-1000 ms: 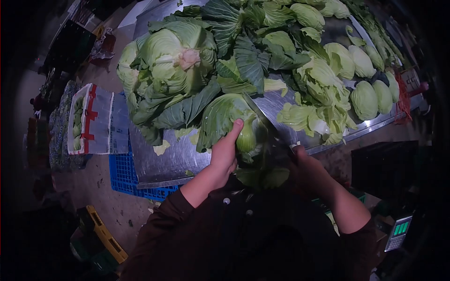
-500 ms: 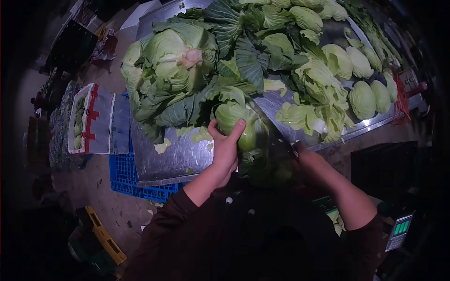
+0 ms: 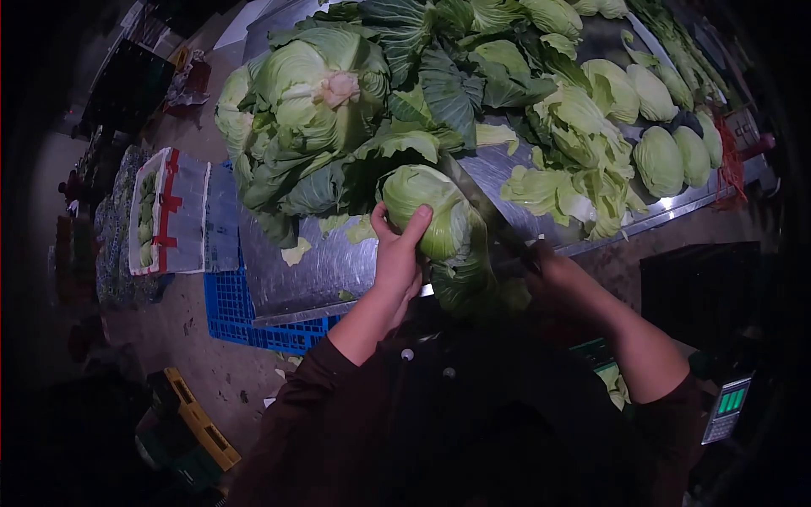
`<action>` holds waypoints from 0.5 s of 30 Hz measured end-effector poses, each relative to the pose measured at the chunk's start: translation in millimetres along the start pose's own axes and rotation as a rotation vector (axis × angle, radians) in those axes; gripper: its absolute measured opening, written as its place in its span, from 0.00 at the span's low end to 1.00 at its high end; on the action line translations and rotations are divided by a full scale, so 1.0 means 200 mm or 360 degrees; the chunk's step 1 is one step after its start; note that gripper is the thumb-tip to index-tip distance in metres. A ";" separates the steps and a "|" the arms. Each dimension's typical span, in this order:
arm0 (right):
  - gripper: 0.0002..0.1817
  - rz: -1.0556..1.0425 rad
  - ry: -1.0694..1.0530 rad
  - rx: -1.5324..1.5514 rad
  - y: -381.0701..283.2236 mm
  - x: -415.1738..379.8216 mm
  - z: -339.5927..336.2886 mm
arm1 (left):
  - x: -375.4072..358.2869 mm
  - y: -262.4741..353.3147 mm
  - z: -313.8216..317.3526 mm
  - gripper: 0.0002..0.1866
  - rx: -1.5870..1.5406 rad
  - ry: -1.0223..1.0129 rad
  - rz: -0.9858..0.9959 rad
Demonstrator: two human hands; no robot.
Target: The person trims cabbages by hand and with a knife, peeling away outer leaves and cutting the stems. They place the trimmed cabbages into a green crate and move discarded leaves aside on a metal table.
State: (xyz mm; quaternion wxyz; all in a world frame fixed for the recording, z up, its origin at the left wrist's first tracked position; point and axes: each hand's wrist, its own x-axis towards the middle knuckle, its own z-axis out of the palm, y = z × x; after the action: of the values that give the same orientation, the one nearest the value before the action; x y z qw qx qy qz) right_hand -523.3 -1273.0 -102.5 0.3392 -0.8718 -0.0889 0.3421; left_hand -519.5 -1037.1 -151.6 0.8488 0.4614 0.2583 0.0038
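— What has the left hand (image 3: 397, 253) got?

— A cabbage (image 3: 432, 211), grasped from its left side, thumb on the near-left face and fingers (image 3: 418, 226) up over the front. The head rests on the near edge of the steel table (image 3: 291, 283), with its loosened outer leaves (image 3: 465, 283) hanging down just right of and below that hand.

— And the right hand (image 3: 553, 275)?

— Clenched round the handle of a knife (image 3: 490, 221) (the handle itself is lost in shadow). The blade runs up and away from that fist, along the right side of the cabbage, touching or nearly touching it; I cannot tell which.

— What lies beyond the held head?

— Straight past the left hand's fingers, a big untrimmed cabbage (image 3: 317, 93), stalk end up, among dark outer leaves. Beyond the knife, a heap of pale trimmings (image 3: 574, 182), and farther right a row of trimmed heads (image 3: 667, 156) along the table edge.

— Anything off the table?

— Left of the left forearm, a blue crate (image 3: 253, 325) on the floor under the table's corner, and past it a white sack (image 3: 169, 211) with red tape. By the right elbow, a scale (image 3: 726, 406) with a green display.
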 end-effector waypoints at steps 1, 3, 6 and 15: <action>0.20 0.0007 -0.0020 0.0002 -0.01 0.01 0.03 | 0.00 -0.01 -0.02 0.47 0.0050 0.0001 0.0007; 0.20 0.0043 0.0099 0.0020 -0.06 0.13 0.07 | 0.01 -0.01 0.00 0.47 0.0104 -0.0032 0.0035; 0.21 0.0076 0.0142 0.0050 -0.10 0.27 0.09 | -0.01 0.01 -0.03 0.47 0.0142 0.0003 -0.0043; 0.18 0.0172 0.0136 -0.0197 0.10 0.24 0.12 | 0.09 0.04 -0.33 0.33 -0.0205 -0.0413 -0.0397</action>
State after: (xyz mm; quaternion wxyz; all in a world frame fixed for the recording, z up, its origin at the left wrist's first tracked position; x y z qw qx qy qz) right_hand -505.5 -1257.4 -154.1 0.2693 -0.9084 -0.0480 0.3163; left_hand -531.4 -977.1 -182.1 0.8966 0.3672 0.2010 -0.1445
